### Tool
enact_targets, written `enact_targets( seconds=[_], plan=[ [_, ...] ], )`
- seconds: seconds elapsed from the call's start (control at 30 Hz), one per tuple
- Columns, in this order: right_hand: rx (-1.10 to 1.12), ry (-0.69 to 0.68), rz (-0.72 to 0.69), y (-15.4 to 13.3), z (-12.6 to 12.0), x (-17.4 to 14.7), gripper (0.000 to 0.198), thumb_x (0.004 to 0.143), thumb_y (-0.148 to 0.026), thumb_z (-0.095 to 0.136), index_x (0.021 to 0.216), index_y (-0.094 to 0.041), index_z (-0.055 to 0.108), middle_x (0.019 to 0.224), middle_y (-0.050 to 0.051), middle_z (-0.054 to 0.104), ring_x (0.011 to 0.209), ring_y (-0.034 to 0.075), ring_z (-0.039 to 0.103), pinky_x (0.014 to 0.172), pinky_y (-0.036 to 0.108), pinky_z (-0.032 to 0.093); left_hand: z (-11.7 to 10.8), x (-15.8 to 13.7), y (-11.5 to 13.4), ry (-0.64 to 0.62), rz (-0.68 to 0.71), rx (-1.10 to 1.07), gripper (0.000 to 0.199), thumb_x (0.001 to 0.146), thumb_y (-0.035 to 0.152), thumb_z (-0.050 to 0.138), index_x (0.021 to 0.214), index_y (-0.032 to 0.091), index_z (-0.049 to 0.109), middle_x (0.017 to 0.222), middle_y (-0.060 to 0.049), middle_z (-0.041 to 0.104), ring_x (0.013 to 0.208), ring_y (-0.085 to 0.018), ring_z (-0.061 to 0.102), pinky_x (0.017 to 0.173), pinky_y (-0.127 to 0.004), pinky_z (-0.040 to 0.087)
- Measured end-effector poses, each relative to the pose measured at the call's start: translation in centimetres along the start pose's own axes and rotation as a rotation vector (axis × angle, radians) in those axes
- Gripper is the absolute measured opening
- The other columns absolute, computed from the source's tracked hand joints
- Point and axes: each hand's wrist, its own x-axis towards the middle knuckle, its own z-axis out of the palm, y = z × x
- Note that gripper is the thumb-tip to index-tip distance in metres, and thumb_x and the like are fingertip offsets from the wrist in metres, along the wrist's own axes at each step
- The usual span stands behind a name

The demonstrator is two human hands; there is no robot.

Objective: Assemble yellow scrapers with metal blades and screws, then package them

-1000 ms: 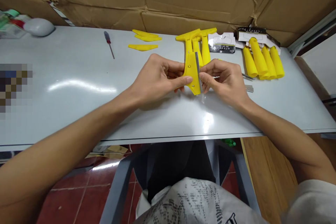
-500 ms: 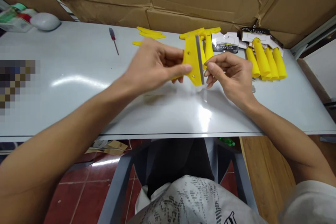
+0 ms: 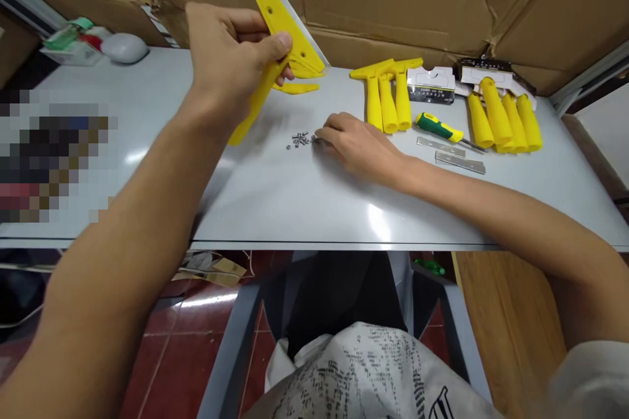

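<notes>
My left hand [image 3: 236, 52] is closed around a yellow scraper [image 3: 282, 26], raised above the table. A metal blade runs along its slanted upper edge, and two holes show in its flat head. Lower down, my right hand [image 3: 361, 147] rests on the table with its fingertips together at the right edge of a small pile of screws [image 3: 301, 139]. Whether a screw is between those fingertips is hidden. Behind the raised scraper lie flat yellow plastic pieces [image 3: 297, 88], partly covered by it.
Yellow scraper bodies [image 3: 389, 101] stand near the cardboard wall [image 3: 373, 6]. Right of them are a white-and-black box [image 3: 431, 85], a green-and-yellow screwdriver [image 3: 439, 127], metal blades [image 3: 460, 162] and yellow handles [image 3: 496, 119]. A white rounded object [image 3: 124, 48] sits far left.
My left hand has lifted the scraper up and to the left, tilting it. My right hand has moved away from the blade, left and down to the screw pile.
</notes>
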Motion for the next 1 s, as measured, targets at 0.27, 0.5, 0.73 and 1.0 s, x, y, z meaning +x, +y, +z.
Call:
enact_targets(
  seconds=[0.27, 0.5, 0.73, 1.0],
  plan=[
    [0.165, 0.026, 0.111, 0.6, 0.3, 3.7, 0.025, 0.108, -0.001, 0.067, 0.118, -0.014, 0.086, 0.127, 0.016, 0.082, 0.113, 0.028, 0.073, 0.091, 0.038, 0.047, 0.4, -0.3, 0.5, -0.024, -0.011, 0.017, 0.067, 0.074, 0.077, 0.109, 0.083, 0.022, 0.072, 0.081, 0.011, 0.082, 0.075, -0.009, 0.069, 0.074, -0.033, 0.06],
    [0.192, 0.031, 0.096, 1.6, 0.5, 3.5, 0.024, 0.105, -0.002, 0.064, 0.11, -0.015, 0.083, 0.117, 0.014, 0.081, 0.1, 0.024, 0.068, 0.088, 0.037, 0.043, 0.6, -0.4, 0.3, -0.069, -0.023, 0.023, 0.07, 0.074, 0.081, 0.107, 0.083, 0.022, 0.07, 0.085, 0.01, 0.081, 0.076, -0.008, 0.068, 0.072, -0.033, 0.057],
    [0.676, 0.118, 0.131, 2.1, -0.7, 1.7, 0.012, 0.1, -0.013, 0.08, 0.09, -0.02, 0.077, 0.085, 0.005, 0.082, 0.081, 0.019, 0.073, 0.083, 0.037, 0.06, 0.2, -0.1, 0.0, -0.047, 0.014, 0.075, 0.065, 0.086, 0.081, 0.101, 0.088, 0.022, 0.071, 0.09, 0.011, 0.083, 0.078, -0.007, 0.066, 0.074, -0.033, 0.057],
    [1.493, 0.053, 0.474, 1.6, -0.7, 1.3, 0.009, 0.098, -0.006, 0.086, 0.1, -0.015, 0.085, 0.093, 0.008, 0.083, 0.078, 0.014, 0.076, 0.086, 0.032, 0.073, -0.2, 0.6, -0.8, -0.015, 0.013, 0.02, 0.071, 0.078, 0.084, 0.107, 0.093, 0.021, 0.078, 0.089, 0.009, 0.084, 0.075, -0.008, 0.066, 0.072, -0.035, 0.056]
  ],
)
